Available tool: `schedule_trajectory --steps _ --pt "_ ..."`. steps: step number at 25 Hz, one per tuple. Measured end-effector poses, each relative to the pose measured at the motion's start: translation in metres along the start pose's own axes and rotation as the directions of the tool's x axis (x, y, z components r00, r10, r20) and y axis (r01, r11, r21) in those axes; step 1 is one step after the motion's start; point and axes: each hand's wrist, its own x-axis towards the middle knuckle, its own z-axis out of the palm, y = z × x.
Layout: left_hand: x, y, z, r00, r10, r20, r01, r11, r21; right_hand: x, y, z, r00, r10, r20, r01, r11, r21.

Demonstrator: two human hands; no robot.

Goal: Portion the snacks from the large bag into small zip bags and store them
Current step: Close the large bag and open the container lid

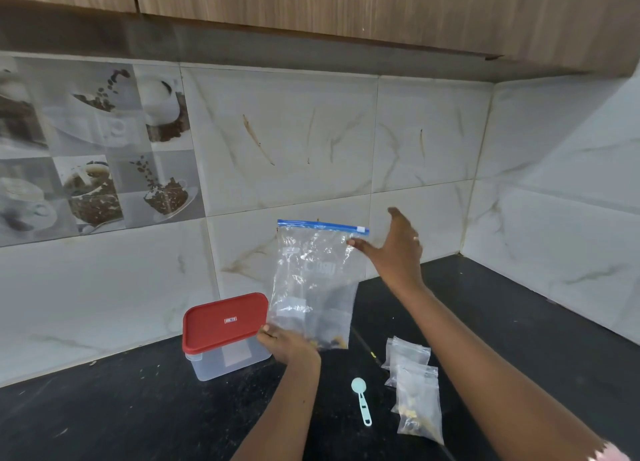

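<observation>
A large clear zip bag with a blue seal strip stands upright above the black counter, a little snack mix left in its bottom. My left hand grips its lower left corner. My right hand is spread beside the bag's upper right, fingers straight, the thumb tip touching the plastic just under the slider. Several small zip bags with snack in them lie on the counter at the right. A pale green measuring spoon lies next to them.
A clear plastic box with a red lid sits shut on the black counter, just left of the large bag. Tiled walls meet in a corner at the back right. Wooden cabinets hang overhead.
</observation>
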Motion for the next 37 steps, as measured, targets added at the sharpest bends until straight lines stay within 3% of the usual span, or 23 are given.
schedule_trajectory --steps 2,4,6,8,12,15,18,21,26,31,34,37 --pt "-0.003 0.007 0.008 0.999 -0.046 0.022 0.047 0.997 -0.067 -0.022 0.014 0.017 0.956 0.187 0.225 -0.252 0.919 0.304" --pt "-0.011 0.011 0.014 0.996 -0.069 0.065 0.075 0.992 -0.098 -0.044 0.028 0.038 0.849 0.256 0.462 -0.465 0.777 0.425" --pt "-0.014 0.01 0.014 0.993 -0.076 0.093 0.086 0.991 -0.105 -0.054 0.041 0.05 0.804 0.269 0.53 -0.554 0.663 0.503" --pt "-0.01 0.008 0.008 0.991 -0.095 0.1 0.107 0.987 -0.121 -0.054 0.045 0.052 0.808 0.276 0.52 -0.558 0.643 0.525" --pt "0.006 0.001 -0.003 0.966 -0.107 0.236 0.129 0.989 -0.079 -0.049 0.048 0.049 0.848 0.249 0.468 -0.469 0.763 0.444" --pt "0.018 0.006 -0.017 0.865 -0.199 0.461 0.22 0.975 0.008 -0.046 0.05 0.041 0.836 0.204 0.509 -0.47 0.744 0.474" --pt "0.032 0.015 -0.037 0.709 -0.287 0.644 0.22 0.958 0.185 -0.044 0.059 0.031 0.828 0.168 0.535 -0.482 0.701 0.526" --pt "0.036 0.023 -0.046 0.555 -0.426 0.714 0.234 0.904 0.358 -0.044 0.07 0.028 0.811 0.171 0.56 -0.5 0.7 0.51" --pt "0.04 0.018 -0.041 0.565 -0.4 0.722 0.179 0.913 0.366 -0.047 0.085 0.03 0.832 0.244 0.498 -0.513 0.678 0.525" --pt "0.033 0.018 -0.042 0.366 -0.452 0.813 0.282 0.887 0.366 -0.051 0.093 0.029 0.768 0.165 0.618 -0.581 0.585 0.566" --pt "0.03 0.022 -0.041 0.34 -0.504 0.794 0.245 0.863 0.443 -0.05 0.098 0.027 0.774 0.149 0.615 -0.558 0.619 0.553" --pt "0.031 0.019 -0.038 0.416 -0.431 0.801 0.078 0.894 0.441 -0.055 0.106 0.027 0.74 0.158 0.654 -0.576 0.651 0.494"
